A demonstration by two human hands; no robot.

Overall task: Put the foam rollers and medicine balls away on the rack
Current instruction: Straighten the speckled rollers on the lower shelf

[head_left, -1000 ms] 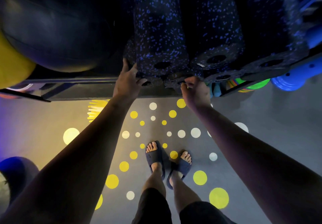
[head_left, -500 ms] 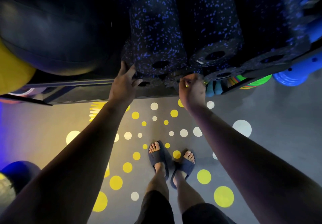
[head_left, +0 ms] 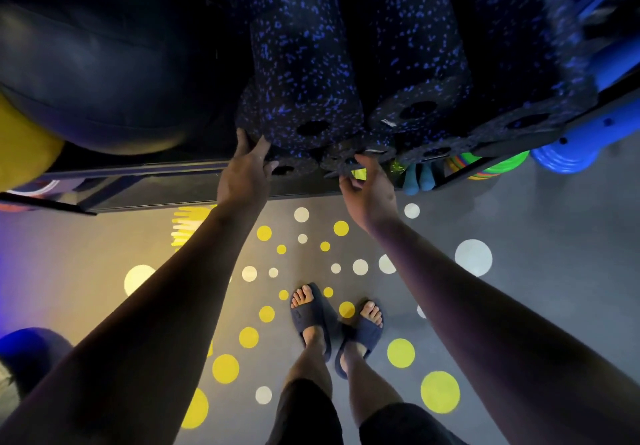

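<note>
Several black foam rollers with blue speckles (head_left: 298, 74) lie stacked on the rack shelf (head_left: 145, 171), their hollow ends facing me. My left hand (head_left: 244, 176) presses flat, fingers spread, against the end of a lower roller (head_left: 294, 167) at the stack's left side. My right hand (head_left: 369, 191) hangs just below the roller ends in the middle, fingers loosely curled and apart, holding nothing. A large dark ball (head_left: 97, 63) fills the shelf to the left, with a yellow ball (head_left: 20, 146) beside it.
Blue foam pieces (head_left: 568, 153) and coloured rings (head_left: 485, 167) sit on the rack at right. A blue ball (head_left: 31, 351) rests on the grey floor at lower left. My sandalled feet (head_left: 332, 320) stand on yellow and white floor dots.
My right hand has come off the roller ends, dropped slightly and opened its fingers. My left hand stays pressed on the left roller.
</note>
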